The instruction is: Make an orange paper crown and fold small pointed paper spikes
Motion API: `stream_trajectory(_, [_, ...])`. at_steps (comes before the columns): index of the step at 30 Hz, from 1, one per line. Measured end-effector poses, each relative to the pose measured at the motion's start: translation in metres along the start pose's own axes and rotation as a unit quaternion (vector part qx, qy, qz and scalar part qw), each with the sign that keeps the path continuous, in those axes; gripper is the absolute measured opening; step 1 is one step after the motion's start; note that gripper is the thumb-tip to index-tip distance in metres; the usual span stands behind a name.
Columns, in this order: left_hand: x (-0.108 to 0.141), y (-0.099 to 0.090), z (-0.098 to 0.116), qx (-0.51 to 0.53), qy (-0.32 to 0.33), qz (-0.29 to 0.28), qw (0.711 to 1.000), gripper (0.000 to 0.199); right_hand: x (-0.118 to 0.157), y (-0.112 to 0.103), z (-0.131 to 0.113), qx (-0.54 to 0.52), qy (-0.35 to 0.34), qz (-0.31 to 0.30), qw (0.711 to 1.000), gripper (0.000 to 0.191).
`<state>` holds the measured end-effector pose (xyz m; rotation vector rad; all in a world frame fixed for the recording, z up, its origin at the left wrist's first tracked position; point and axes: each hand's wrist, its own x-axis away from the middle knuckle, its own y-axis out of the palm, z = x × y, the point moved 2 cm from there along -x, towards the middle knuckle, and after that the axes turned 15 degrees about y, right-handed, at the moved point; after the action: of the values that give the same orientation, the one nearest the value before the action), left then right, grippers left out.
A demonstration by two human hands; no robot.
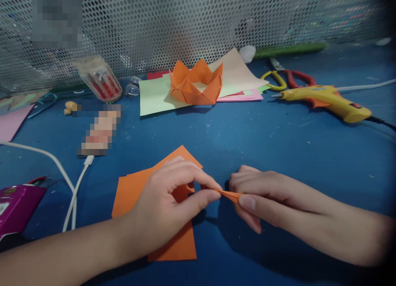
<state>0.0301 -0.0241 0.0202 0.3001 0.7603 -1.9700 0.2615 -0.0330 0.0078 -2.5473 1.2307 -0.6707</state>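
A small folded piece of orange paper (pixel 229 195) is held between my two hands above the blue tabletop. My left hand (pixel 173 191) pinches its left end between thumb and forefinger. At the other end, my right hand (pixel 262 197) grips it, thumb on top and fingers curled beneath. Flat orange sheets (pixel 126 195) lie under my left hand, partly covered by it. Farther back stands a folded orange paper crown (pixel 198 86), a ring of joined pointed pieces, resting on a pale green sheet (pixel 151 98).
A yellow glue gun (pixel 328 100) lies at the right, near red-and-yellow-handled scissors (pixel 298 77). At left are a phone (pixel 100 131) with a white cable (pixel 74 195), a purple packet (pixel 18 205) and a clear container of red pieces (pixel 103 81). A perforated metal panel (pixel 139 26) closes off the back.
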Motion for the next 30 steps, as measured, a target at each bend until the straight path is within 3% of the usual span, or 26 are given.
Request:
stream_trajectory(7, [0.001,-0.003,0.003,-0.025,0.075,0.021,0.997,0.019,-0.002,-0.003,0.002,-0.032,0.025,-0.039,0.998,0.075])
stream_trajectory(12, [0.002,-0.003,0.006,-0.078,0.132,-0.009,0.988,0.018,0.002,-0.006,0.011,-0.015,0.026,-0.084,0.996,0.065])
stream_trajectory(18, [-0.001,-0.003,0.01,-0.079,0.153,-0.013,0.985,0.02,0.004,-0.008,0.009,-0.013,0.013,-0.102,0.995,0.064])
stream_trajectory(21, [-0.001,-0.001,0.009,-0.048,0.122,0.012,0.991,0.021,0.003,-0.008,0.008,-0.013,0.014,-0.105,0.994,0.064])
stream_trajectory(27, [0.0,0.004,0.0,0.094,-0.055,0.056,0.992,0.02,-0.001,-0.003,0.001,-0.024,0.008,-0.06,0.998,0.075])
stream_trajectory(30, [0.001,0.005,-0.003,0.112,-0.079,0.062,0.989,0.018,-0.001,-0.001,0.002,-0.026,0.003,-0.043,0.999,0.075])
